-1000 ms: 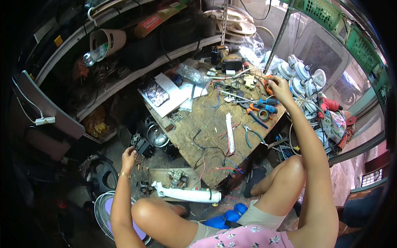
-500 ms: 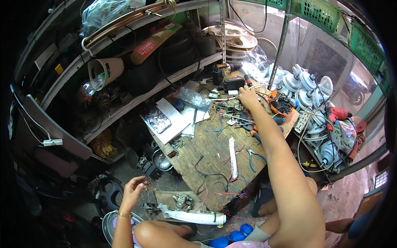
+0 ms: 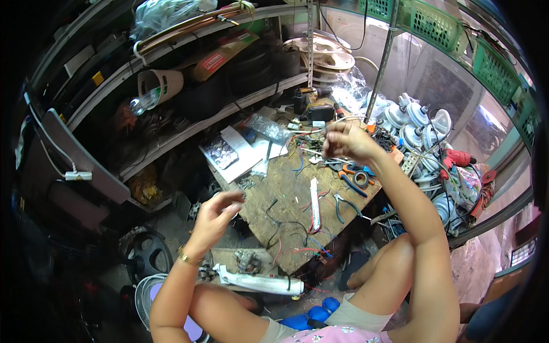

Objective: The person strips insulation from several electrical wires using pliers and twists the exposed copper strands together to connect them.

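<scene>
My left hand is raised beside the left edge of the wooden worktop. Its fingers are drawn together at the tips; whatever may be between them is too small to name. Over the far right of the worktop hovers my right hand, fingers curled into a pinch and slightly blurred, their contents unclear. Below it lie orange-and-black-handled pliers and a roll of black tape. A white strip with thin wires lies mid-worktop, and teal-handled pliers rest to its right.
Near my knees are a long white fan part and a small motor. White papers lie at the worktop's far left. Several white round-based parts and a red power tool are piled right. Shelves stand left.
My right hand has drawn back and lifted off the cluttered far end of the worktop. My left hand has risen toward the worktop's left edge. The head view has shifted slightly.
</scene>
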